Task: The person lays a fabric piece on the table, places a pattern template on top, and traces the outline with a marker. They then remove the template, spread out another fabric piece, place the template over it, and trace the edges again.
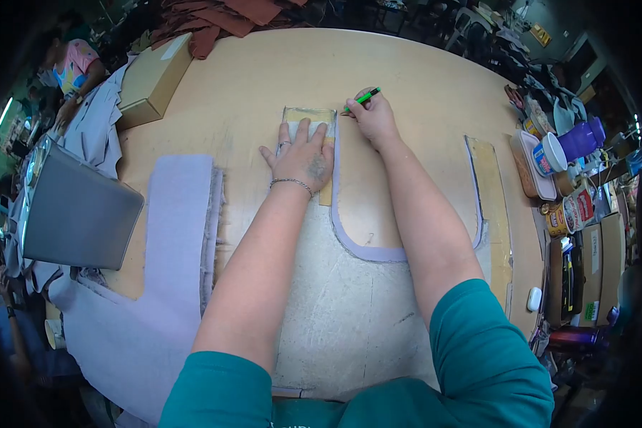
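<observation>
My left hand (305, 158) lies flat with its fingers spread on the upper left arm of a large grey pattern template (349, 307), whose ends carry yellowish tape. Along the template's U-shaped inner edge shows a strip of lilac fabric (367, 252). My right hand (376, 125) is closed around a green pencil (367, 96), its tip close to the template's top right corner. Left of my left forearm lies a layered piece of lilac fabric (178, 207) with frayed edges.
A grey panel like a laptop lid (82, 203) and a cardboard box (153, 82) stand at left on the table (406, 78). Reddish-brown fabric (221, 18) is heaped behind. Tubs, including a white one (549, 155), and a small white case (534, 299) line the right. A person (75, 68) is at far left.
</observation>
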The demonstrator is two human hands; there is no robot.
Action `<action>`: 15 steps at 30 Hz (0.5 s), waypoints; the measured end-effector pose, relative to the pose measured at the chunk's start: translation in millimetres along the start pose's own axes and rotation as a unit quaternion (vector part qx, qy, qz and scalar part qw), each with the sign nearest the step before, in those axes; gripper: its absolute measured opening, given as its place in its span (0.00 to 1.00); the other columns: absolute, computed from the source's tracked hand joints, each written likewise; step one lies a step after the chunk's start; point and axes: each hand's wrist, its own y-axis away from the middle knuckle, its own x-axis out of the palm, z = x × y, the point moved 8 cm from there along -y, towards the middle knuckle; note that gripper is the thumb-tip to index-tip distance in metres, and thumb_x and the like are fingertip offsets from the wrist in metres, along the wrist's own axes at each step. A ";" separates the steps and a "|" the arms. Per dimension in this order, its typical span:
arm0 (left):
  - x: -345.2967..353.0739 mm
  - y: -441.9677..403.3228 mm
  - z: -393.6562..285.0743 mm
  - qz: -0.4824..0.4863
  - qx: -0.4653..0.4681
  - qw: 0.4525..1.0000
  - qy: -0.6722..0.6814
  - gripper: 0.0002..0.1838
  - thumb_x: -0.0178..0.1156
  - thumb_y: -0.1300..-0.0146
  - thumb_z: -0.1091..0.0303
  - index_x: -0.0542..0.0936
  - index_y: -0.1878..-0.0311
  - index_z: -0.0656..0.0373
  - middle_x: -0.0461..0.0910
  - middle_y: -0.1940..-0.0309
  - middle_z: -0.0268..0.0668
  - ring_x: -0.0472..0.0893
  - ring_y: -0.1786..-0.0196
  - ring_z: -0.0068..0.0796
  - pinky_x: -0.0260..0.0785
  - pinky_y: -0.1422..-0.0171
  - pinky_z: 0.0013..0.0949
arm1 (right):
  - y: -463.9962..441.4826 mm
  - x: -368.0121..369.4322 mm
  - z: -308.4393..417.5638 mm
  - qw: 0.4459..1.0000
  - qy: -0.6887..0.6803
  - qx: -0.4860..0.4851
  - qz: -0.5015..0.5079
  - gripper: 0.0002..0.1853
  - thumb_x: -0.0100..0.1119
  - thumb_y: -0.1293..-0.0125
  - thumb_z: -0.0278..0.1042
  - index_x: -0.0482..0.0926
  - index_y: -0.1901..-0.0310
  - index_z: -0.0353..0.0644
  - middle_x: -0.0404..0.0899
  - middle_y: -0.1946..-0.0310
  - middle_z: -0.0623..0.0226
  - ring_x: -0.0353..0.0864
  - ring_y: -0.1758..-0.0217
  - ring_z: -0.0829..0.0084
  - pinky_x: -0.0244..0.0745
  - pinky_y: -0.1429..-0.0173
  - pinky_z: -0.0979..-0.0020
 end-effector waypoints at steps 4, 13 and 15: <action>0.2 -0.7 0.5 -0.006 0.001 1.000 0.001 0.23 0.36 0.39 0.54 0.59 0.39 0.37 0.48 0.35 0.29 0.43 0.32 0.40 0.36 0.37 0.65 | 10.2 7.8 18.8 0.990 0.121 -0.061 -0.032 0.08 0.57 0.45 0.31 0.68 0.68 0.38 0.74 0.77 0.67 0.74 0.73 0.77 0.69 0.67 0.75; 1.4 -1.1 1.3 -0.016 0.002 1.000 0.005 0.22 0.34 0.37 0.52 0.60 0.39 0.35 0.50 0.35 0.28 0.44 0.32 0.39 0.36 0.38 0.66 | 36.1 1.1 37.4 0.985 0.133 -0.064 -0.092 0.08 0.57 0.46 0.33 0.69 0.68 0.41 0.76 0.77 0.59 0.77 0.73 0.63 0.71 0.66 0.68; 2.1 -1.9 1.9 -0.016 0.000 1.000 0.004 0.22 0.34 0.37 0.52 0.60 0.39 0.35 0.50 0.35 0.27 0.44 0.32 0.39 0.36 0.38 0.66 | 34.9 5.9 39.7 0.983 0.155 -0.061 -0.078 0.08 0.57 0.45 0.33 0.69 0.68 0.41 0.75 0.77 0.57 0.77 0.72 0.60 0.71 0.66 0.67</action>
